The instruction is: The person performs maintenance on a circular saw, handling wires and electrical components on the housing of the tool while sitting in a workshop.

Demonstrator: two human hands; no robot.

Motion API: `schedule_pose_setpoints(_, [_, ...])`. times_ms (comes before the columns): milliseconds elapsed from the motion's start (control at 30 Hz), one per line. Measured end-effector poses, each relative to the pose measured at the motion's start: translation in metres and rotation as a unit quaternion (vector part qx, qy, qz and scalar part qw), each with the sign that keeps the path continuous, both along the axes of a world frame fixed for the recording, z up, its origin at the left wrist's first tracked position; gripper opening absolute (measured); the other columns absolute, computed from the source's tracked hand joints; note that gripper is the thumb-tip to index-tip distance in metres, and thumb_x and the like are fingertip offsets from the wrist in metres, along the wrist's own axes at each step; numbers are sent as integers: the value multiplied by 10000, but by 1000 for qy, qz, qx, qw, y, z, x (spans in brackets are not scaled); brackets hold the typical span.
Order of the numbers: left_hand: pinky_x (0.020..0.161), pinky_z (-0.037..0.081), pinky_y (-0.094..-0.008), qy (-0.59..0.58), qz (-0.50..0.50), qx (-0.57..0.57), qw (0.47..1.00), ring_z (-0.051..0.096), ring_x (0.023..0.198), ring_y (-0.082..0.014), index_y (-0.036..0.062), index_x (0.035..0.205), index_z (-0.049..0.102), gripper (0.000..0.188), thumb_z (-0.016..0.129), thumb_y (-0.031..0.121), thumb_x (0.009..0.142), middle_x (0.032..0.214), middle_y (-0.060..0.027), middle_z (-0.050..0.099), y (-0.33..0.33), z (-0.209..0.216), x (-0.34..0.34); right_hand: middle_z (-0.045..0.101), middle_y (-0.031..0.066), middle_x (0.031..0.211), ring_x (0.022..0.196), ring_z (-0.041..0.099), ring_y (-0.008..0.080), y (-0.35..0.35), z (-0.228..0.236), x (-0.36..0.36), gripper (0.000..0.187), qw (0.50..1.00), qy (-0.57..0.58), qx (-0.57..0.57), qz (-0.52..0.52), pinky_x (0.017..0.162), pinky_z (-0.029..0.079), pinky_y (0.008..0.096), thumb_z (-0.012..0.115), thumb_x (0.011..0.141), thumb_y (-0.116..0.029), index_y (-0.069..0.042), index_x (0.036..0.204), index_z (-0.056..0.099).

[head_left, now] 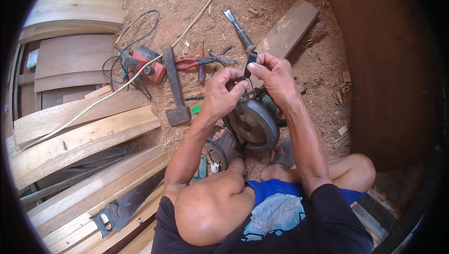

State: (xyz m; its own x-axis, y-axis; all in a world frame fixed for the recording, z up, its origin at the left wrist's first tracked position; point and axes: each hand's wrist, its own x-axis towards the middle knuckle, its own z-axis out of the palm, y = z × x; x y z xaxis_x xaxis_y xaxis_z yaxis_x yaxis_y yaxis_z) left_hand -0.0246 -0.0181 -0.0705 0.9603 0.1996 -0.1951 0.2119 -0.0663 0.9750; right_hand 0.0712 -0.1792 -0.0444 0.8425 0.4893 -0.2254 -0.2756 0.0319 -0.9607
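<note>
In front of me, above a circular saw (255,123), my two hands are close together. My left hand (225,93) is closed, thumb and fingertips pinching a thin black cord (251,84); its end is hidden in the fingers. My right hand (277,77) grips a small black roll of tape (251,58) between thumb and fingers. A short black strip of it reaches down toward the left fingertips. The saw, with its dark round guard, rests on the ground between my feet. My right forearm passes just beside its body.
Left of my hands lie a hammer (174,78), pliers (205,60), a screwdriver (201,72) and a red power planer (148,64). Beyond them is a chisel (239,33). Boards (84,146) and a handsaw (125,207) line the left; a plank (290,27) lies ahead on sawdust.
</note>
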Motion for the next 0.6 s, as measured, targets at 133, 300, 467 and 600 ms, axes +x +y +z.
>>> schedule_pose_setpoints(133, [781, 517, -266, -15, -10, 85, 996, 642, 868, -91, 1, 1081, 688, 143, 748, 19, 953, 971, -12, 694, 3, 4, 0, 660, -27, 838, 755, 543, 53, 6, 0, 7, 127, 997, -6, -69, 19, 682, 461, 261, 777, 955, -126, -32, 929, 697])
schedule_pose_setpoints(300, [734, 547, -366, -236, 5, 370, 898, 693, 793, -250, 14, 1018, 708, 183, 817, 36, 872, 885, -122, 695, 7, 15, -2, 678, -2, 836, 741, 575, 68, 15, -9, 16, 154, 993, 31, -101, 45, 672, 477, 269, 791, 944, -143, -19, 935, 700])
schedule_pose_setpoints(467, [720, 561, -414, -205, 22, 383, 900, 711, 814, -311, 26, 1023, 714, 198, 825, 36, 859, 898, -146, 709, 3, 19, -5, 696, 1, 844, 757, 603, 71, 19, -26, 16, 143, 997, -8, -51, 53, 674, 481, 257, 788, 941, -131, -10, 955, 713])
schedule_pose_setpoints(600, [737, 566, -422, -233, 17, 353, 906, 716, 845, -322, 27, 1037, 720, 197, 809, 24, 862, 905, -151, 710, 4, 23, -1, 705, -6, 872, 750, 590, 66, 18, -25, 15, 170, 990, -28, -84, 111, 670, 476, 255, 732, 979, -142, 6, 1060, 743])
